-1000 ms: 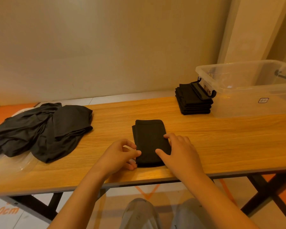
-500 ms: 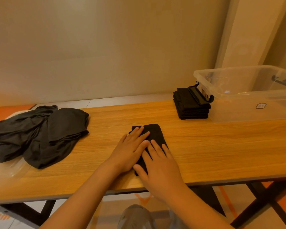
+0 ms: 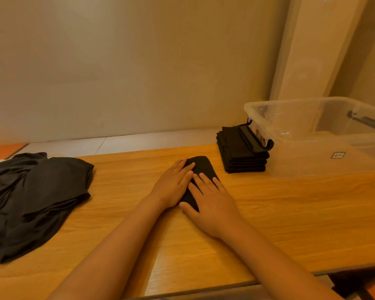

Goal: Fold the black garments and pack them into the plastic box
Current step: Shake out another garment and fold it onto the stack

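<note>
We see the folded garment [image 3: 202, 167] mid-surface [image 3: 290, 213], left of the plastic box [image 3: 301, 146] — soft, light, floppy, so we'd lift it by both short ends; left hand [image 3: 173, 187] and right hand [image 3: 212, 202] lie flat on it, fingers straight, forearms stretched forward — pressing, gripping nothing.

Both bare forearms reach forward side by side, left hand [image 3: 173, 187] and right hand [image 3: 212, 202] lying flat, fingers [image 3: 187, 168] straight.
</note>
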`<state>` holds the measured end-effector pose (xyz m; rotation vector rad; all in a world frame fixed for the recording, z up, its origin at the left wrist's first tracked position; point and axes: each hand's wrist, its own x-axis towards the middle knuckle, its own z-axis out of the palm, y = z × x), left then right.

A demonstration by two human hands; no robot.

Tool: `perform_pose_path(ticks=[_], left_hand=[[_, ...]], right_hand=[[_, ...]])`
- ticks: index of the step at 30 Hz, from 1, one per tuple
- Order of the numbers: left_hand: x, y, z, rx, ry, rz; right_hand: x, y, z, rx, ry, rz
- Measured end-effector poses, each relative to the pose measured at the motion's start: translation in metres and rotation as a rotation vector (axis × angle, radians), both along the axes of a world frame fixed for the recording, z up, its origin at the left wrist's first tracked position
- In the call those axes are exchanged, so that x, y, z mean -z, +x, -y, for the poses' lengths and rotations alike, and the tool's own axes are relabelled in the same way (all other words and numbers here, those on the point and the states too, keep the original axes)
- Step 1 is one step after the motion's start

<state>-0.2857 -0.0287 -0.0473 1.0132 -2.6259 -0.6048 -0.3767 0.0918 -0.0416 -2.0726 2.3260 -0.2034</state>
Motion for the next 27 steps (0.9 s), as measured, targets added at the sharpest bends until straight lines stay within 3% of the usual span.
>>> perform_pose_path(ticks=[5,15,27], left_hand=[[-0.001,-0.016,0.031,-0.063,0.06,-0.157],[-0.005,-0.06,0.08,-0.075,0.051,-0.004],[-0.003,-0.067,0.078,-0.076,0.0,-0.005]], right_hand=[[0.004,-0.02,0.038,0.051,-0.013,0.002],[0.009,-0.062,0.094,0.096,-0.001,-0.038],[-0.003,-0.072,0.094,0.108,0.12,0.022]])
